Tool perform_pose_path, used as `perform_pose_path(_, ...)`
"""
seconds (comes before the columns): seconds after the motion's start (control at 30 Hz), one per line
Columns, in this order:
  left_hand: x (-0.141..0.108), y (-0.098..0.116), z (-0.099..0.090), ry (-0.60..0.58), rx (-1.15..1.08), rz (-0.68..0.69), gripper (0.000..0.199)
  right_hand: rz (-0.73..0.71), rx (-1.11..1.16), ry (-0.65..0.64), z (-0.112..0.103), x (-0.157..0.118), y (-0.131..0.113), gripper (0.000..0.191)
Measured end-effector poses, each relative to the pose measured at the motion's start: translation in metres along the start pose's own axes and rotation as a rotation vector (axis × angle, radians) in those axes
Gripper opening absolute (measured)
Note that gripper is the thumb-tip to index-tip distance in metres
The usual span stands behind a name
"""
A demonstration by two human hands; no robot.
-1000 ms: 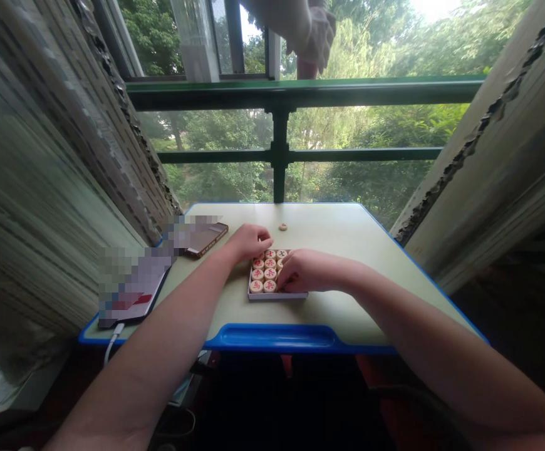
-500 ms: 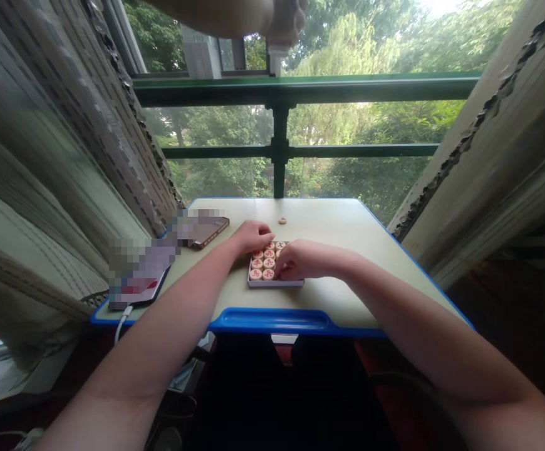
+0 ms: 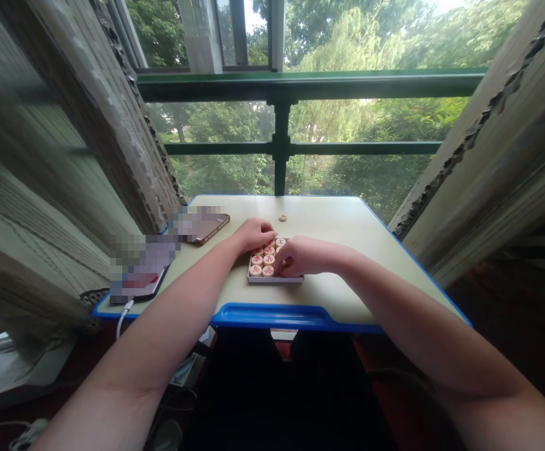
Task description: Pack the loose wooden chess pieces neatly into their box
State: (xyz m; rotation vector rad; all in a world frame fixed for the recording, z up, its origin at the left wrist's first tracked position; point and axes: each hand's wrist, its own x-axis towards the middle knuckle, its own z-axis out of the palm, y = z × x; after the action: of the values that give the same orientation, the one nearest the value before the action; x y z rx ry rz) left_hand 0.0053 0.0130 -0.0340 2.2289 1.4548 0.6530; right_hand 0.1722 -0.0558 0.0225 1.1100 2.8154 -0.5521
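A shallow white box [image 3: 275, 280] sits on the small table, with rows of round wooden Chinese chess pieces [image 3: 255, 270] in it. Red characters show on the left columns; a piece at the back [image 3: 280, 242] bears a dark mark. My left hand [image 3: 256, 233] rests at the box's far left corner, its fingers curled over the back row. Reaching in from the right, my right hand [image 3: 297, 255] bends closed fingers down onto the front right part of the box. It covers the pieces there, and whatever is between its fingertips is hidden. A single piece [image 3: 282, 218] lies behind the box.
The table [image 3: 347, 288] has a blue rim with a pen groove [image 3: 272, 315] at the front. At left lie a brown-edged box lid [image 3: 213, 228] and a partly blurred phone-like device [image 3: 148, 288] with a white cable [image 3: 123, 319]. A green railing [image 3: 279, 150] and curtains surround the table.
The view has tilted slightly, and the blurred shape at the top has gone from sight. Both hands stay at the box, with only slight finger movement on the right.
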Motion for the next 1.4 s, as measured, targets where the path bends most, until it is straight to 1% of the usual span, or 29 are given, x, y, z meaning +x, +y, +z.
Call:
perform_pose_path(0.1,-0.0004,0.0007,0.0,-0.007,0.0,-0.006,0.033,-0.006,-0.001,-0.01,-0.0013,-0.0011,0.0009,0.028)
perform_pose_path(0.3,-0.0012,0.002,-0.0006,-0.002,0.006,0.002,0.033,0.013,-0.007,0.019,-0.001,-0.0013,0.0031,0.027)
perform_pose_path(0.5,-0.0006,0.0026,-0.0013,-0.007,0.016,0.0,0.032,0.007,-0.022,0.016,0.0001,-0.0004,0.0042,0.025)
perform_pose_path(0.67,-0.0018,0.004,-0.0016,-0.017,-0.002,-0.022,0.033,0.023,-0.038,0.021,0.0008,-0.0001,0.004,0.024)
perform_pose_path(0.87,-0.0013,0.0035,-0.001,-0.013,0.008,-0.012,0.031,0.025,-0.056,0.015,-0.0005,-0.0007,0.0012,0.027)
perform_pose_path(1.1,-0.0013,0.003,-0.001,-0.011,0.003,0.001,0.031,0.006,-0.057,0.012,0.0008,0.0013,0.0026,0.024)
perform_pose_path(1.4,-0.0012,0.0036,-0.001,-0.005,-0.015,-0.017,0.031,0.003,0.025,0.013,-0.0015,0.0002,0.006,0.024)
